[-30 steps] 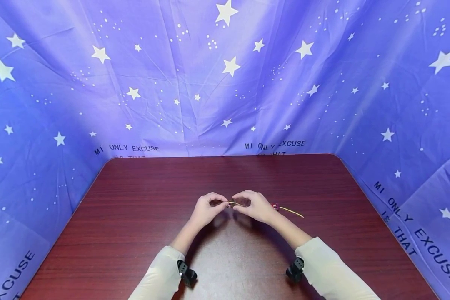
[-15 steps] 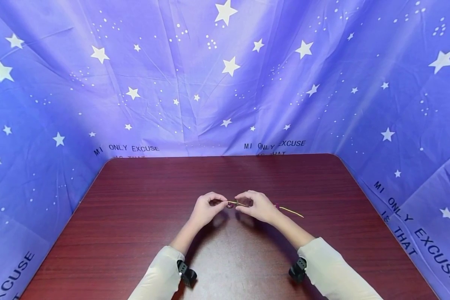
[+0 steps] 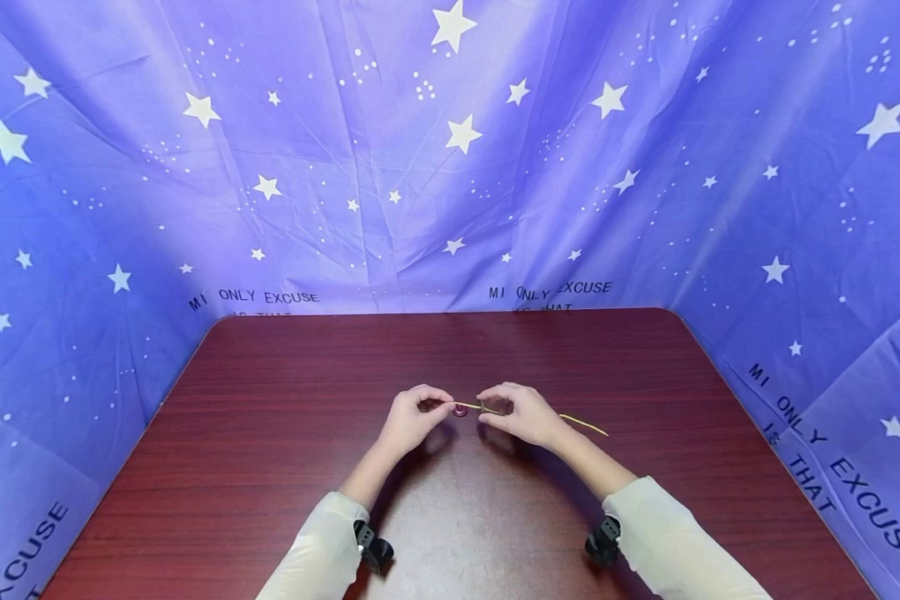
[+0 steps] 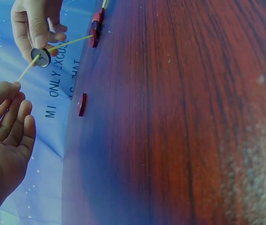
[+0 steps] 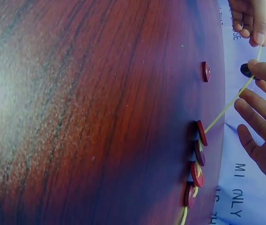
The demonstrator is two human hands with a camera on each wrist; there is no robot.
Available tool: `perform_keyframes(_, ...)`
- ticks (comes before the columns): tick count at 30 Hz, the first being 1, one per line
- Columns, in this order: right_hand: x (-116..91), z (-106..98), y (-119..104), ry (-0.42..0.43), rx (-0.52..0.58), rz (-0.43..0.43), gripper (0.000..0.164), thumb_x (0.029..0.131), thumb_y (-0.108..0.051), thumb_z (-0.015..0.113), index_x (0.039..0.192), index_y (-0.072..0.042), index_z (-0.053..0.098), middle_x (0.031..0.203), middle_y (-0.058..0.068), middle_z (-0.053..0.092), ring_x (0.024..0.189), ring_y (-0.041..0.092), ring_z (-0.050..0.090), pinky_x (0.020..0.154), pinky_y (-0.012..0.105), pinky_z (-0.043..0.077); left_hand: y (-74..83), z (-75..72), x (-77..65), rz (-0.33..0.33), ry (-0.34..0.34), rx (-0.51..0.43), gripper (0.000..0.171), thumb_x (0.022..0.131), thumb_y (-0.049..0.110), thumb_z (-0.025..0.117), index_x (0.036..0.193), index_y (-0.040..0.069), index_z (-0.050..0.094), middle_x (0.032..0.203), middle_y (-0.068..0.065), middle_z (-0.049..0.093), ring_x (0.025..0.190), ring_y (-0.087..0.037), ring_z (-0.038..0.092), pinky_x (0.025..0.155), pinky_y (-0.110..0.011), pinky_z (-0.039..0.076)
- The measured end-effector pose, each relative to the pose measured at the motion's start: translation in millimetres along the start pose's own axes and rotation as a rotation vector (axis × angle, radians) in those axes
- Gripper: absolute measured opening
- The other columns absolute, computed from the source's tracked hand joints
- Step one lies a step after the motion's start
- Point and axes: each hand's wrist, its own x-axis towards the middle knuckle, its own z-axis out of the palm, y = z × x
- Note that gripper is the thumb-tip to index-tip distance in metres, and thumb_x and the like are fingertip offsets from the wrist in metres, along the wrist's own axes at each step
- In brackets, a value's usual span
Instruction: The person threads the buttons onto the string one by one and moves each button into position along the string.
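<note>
My left hand [image 3: 416,417] pinches the end of a yellow string [image 3: 587,425] between thumb and forefinger. My right hand [image 3: 527,417] pinches a dark round button [image 4: 40,58] by its edge, and the string runs through the button's holes. In the right wrist view, the string slants from the hands down to several red and dark buttons [image 5: 197,173] threaded in a row on the table. A loose red button [image 3: 460,410] lies on the table between the two hands. From the head, the right hand hides the threaded row.
The dark red wooden table [image 3: 270,467] reaches back to a blue-purple star-printed curtain [image 3: 390,150]. A black wrist camera [image 3: 375,548] sits at the left sleeve, another black wrist camera [image 3: 602,542] at the right. The string's far tail lies on the table to the right.
My right hand has shifted a little to the right with the dark button, and more string shows between the hands. The left hand stays in place. The loose red button has come into fuller view.
</note>
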Motion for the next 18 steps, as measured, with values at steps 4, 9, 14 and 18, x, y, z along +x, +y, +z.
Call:
perform_keyframes(4, -1.1, -0.8, 2.5, 0.007, -0.008, -0.003, 0.031, 0.078, -0.019, 0.075, 0.105, -0.006, 0.068, 0.093, 0.003, 0.068, 0.083, 0.015, 0.063, 0.07, 0.023, 0.051, -1.3, 0.4, -0.5, 0.01, 0.008, -0.018, 0.006, 0.079, 0.009, 0.073, 0.084, 0.005, 0.071, 0.082, -0.01, 0.069, 0.065, -0.001, 0.058, 0.061, -0.018, 0.051)
perform_keyframes(9, -3.3, -2.3, 5.2, 0.015, -0.007, -0.02, 0.031, 0.077, -0.017, 0.076, 0.104, -0.004, 0.068, 0.09, 0.004, 0.068, 0.081, 0.017, 0.064, 0.068, 0.028, 0.052, -2.9, 0.5, -0.6, -0.006, 0.007, -0.03, 0.005, 0.08, 0.009, 0.073, 0.084, 0.006, 0.071, 0.083, -0.01, 0.069, 0.065, -0.001, 0.059, 0.061, -0.018, 0.051)
perform_keyframes(14, -5.3, -3.4, 7.9, 0.022, -0.01, -0.028, 0.031, 0.077, -0.017, 0.076, 0.104, -0.004, 0.068, 0.089, 0.004, 0.069, 0.081, 0.017, 0.064, 0.069, 0.026, 0.052, -4.3, 0.6, -0.6, -0.013, 0.005, -0.028, 0.005, 0.079, 0.009, 0.073, 0.084, 0.007, 0.071, 0.082, -0.009, 0.069, 0.064, -0.001, 0.059, 0.061, -0.018, 0.051)
perform_keyframes(18, -6.5, -3.9, 9.9, 0.02, -0.03, -0.02, 0.031, 0.077, -0.018, 0.076, 0.104, -0.005, 0.068, 0.091, 0.002, 0.069, 0.081, 0.015, 0.063, 0.068, 0.022, 0.05, -5.4, 0.7, -0.8, -0.013, 0.004, -0.023, 0.005, 0.079, 0.009, 0.073, 0.083, 0.008, 0.071, 0.081, -0.008, 0.069, 0.064, -0.001, 0.058, 0.06, -0.018, 0.05)
